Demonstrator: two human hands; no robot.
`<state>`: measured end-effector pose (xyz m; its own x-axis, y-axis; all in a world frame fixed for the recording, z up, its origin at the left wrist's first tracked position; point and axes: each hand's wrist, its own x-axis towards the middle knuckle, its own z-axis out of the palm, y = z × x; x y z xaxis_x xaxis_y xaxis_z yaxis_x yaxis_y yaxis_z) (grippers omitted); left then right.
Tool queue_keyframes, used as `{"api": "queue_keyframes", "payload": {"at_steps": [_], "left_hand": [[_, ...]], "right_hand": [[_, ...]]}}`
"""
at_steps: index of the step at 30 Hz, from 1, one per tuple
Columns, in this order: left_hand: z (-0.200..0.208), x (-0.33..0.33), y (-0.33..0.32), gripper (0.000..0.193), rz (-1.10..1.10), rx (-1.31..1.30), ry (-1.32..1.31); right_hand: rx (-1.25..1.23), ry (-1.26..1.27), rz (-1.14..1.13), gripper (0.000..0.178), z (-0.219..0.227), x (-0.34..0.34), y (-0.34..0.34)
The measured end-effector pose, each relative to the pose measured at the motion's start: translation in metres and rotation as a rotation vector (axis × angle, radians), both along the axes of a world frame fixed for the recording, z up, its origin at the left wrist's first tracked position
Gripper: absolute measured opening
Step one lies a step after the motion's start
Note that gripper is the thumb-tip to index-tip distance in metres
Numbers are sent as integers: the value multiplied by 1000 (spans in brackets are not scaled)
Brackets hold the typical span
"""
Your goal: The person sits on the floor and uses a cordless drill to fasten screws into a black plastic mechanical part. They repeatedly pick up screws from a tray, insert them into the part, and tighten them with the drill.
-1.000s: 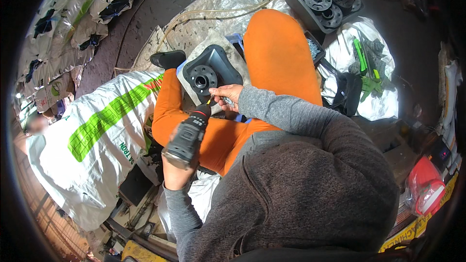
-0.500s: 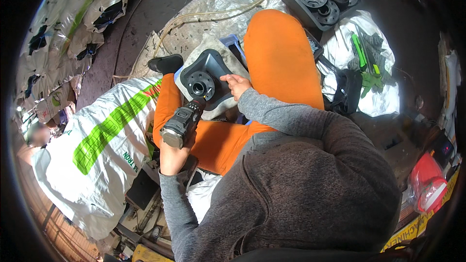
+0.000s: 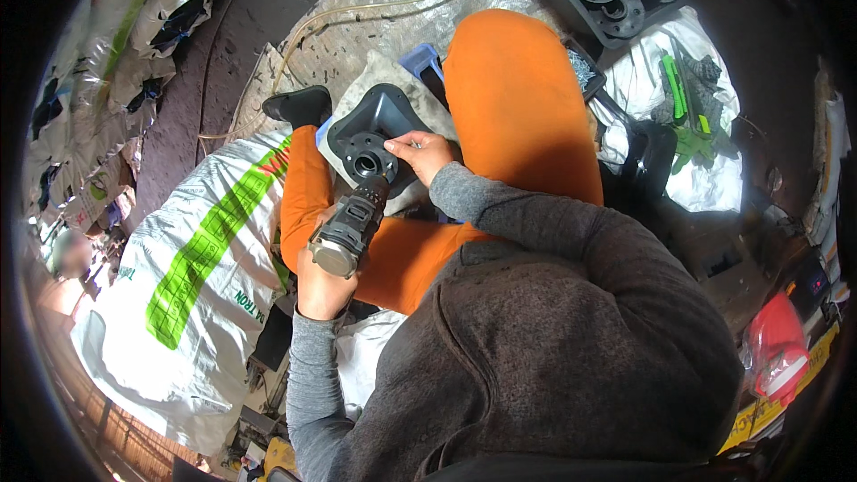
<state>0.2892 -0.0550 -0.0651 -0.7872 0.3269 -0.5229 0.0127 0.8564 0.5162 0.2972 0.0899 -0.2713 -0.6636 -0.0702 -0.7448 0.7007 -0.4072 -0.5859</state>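
Note:
My left hand (image 3: pixel 321 290) is wrapped round the grip of a black cordless drill (image 3: pixel 346 234), its chuck end at the near edge of a round black flange (image 3: pixel 352 152). The flange has holes around a central opening and sits on a flared black housing (image 3: pixel 384 107). Under that housing lies a pale, stained cloth (image 3: pixel 427 107), between my orange-clad legs. At the flange's right rim, my right hand (image 3: pixel 427 157) is closed, thumb and fingertips pinched together. Whatever is between those fingertips is too small to make out.
A grey bin (image 3: pixel 571 4) of black flanges stands at the far right. Nearer are a small tray of screws (image 3: pixel 582 71) and a white sack (image 3: pixel 719 165) with green-and-grey gloves (image 3: pixel 692 147). A large white-and-green sack (image 3: pixel 205 295) lies left. A hose (image 3: pixel 393 7) crosses the sheet ahead.
My right hand has moved left and its fingertips are now at the flange's rim. The drill has shifted slightly right with my left hand, and the whole view has shifted a little.

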Motion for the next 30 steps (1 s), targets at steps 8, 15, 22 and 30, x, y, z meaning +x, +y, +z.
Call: {"api": "queue_keyframes", "payload": {"at_steps": [8,15,22,30], "left_hand": [[-4,-7,-2,48,-16,-39,-67],[-2,13,5,38,201,64,-45],[30,63,11,28,454,164,11],[27,104,6,26,532,199,-32]], "right_hand": [[103,42,94,26,1,-1,2],[257,188,177,29,-8,-4,2],[120,42,113,27,-6,-8,20],[-812,-1,-35,29,27,12,49]]}}
